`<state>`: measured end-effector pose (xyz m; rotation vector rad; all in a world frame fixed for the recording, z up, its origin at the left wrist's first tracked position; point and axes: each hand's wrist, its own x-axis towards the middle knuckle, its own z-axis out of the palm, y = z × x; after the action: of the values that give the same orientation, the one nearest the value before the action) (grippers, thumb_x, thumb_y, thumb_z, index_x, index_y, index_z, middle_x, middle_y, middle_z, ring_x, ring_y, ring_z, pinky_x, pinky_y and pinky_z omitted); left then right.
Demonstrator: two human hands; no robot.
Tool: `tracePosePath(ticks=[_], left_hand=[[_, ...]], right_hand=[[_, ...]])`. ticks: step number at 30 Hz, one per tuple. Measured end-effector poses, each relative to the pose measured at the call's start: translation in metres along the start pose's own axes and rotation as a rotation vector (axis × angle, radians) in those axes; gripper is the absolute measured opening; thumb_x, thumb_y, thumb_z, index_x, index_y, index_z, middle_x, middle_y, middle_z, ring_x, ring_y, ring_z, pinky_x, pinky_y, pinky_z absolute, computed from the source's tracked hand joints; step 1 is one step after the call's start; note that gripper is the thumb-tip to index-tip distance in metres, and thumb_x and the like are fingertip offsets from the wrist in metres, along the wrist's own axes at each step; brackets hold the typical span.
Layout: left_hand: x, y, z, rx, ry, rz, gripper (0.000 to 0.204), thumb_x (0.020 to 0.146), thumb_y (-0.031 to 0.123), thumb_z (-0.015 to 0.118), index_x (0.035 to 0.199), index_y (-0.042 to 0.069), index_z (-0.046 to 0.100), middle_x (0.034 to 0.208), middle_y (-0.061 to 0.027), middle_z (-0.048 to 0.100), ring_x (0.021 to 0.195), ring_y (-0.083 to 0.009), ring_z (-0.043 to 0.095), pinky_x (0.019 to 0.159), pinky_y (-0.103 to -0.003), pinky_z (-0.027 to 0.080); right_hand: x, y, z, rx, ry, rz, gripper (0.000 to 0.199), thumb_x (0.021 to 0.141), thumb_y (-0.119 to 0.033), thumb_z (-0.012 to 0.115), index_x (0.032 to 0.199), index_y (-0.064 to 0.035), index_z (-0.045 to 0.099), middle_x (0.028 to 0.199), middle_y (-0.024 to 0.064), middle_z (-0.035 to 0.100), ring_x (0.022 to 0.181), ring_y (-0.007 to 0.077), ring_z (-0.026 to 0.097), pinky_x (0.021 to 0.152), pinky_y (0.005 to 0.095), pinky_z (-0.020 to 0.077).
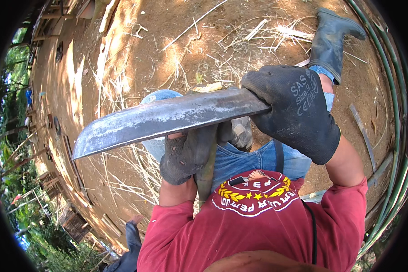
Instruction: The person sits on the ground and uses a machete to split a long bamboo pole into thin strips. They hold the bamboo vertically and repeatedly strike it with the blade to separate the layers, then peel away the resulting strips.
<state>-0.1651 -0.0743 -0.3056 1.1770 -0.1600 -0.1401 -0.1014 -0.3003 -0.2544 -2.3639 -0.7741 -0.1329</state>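
Head view: black-gloved right hand [292,109] grips a broad grey steel machete [167,119]; dark-grey-gloved left hand [182,156] holds a green bamboo pole [207,173], apparently unsplit.

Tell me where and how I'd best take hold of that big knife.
Probably by its handle end, coming from the right: the big knife extends its broad blade leftward, and gripping along that could meet a sharp edge. The handle itself is hidden inside the gloved right hand, closed around it.
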Motion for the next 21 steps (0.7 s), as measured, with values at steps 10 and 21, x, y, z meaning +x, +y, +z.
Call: tracePosePath(ticks=[10,21], left_hand=[[0.023,0.037,0.046,0.196,0.268,-0.217,0.026,0.099,0.024,0.062,0.107,0.0,0.066,0.088,-0.0106,0.068,0.071,-0.0158,0.063,0.061,-0.028,0.049],[0.036,0.049,0.046,0.265,0.167,-0.227,0.051,0.099,0.04,0.054,0.101,-0.009,0.063,0.062,-0.0071,0.057,0.053,-0.0136,0.053,0.046,-0.025,0.04]], right_hand=[[0.008,0.06,0.035,-0.377,0.122,-0.08,0.016,0.079,-0.026,0.066,0.081,-0.0093,0.067,0.08,0.0103,0.068,0.074,0.0344,0.068,0.068,0.0468,0.0551],[-0.013,0.057,-0.008,0.308,0.039,0.547,0.016,0.087,-0.018,0.066,0.091,-0.0046,0.074,0.08,0.016,0.07,0.069,0.0252,0.07,0.066,0.0373,0.0539]])
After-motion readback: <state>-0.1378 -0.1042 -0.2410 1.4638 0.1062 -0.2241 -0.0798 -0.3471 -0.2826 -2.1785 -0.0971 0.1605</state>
